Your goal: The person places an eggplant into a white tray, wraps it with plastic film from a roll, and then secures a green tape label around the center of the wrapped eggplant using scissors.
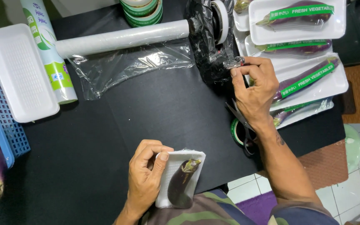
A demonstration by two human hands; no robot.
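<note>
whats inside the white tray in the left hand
One dark purple eggplant lies in the white tray under clear film, held by the left hand. The tray's underside and near end are hidden.

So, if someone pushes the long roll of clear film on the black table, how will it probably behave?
The roll of clear film is a long round cylinder, so it would probably roll easily. The loose sheet pulled from it looks thin and wrinkled, likely floppy and clingy. Its right end sits in a black-wrapped holder, which may stop it.
</note>
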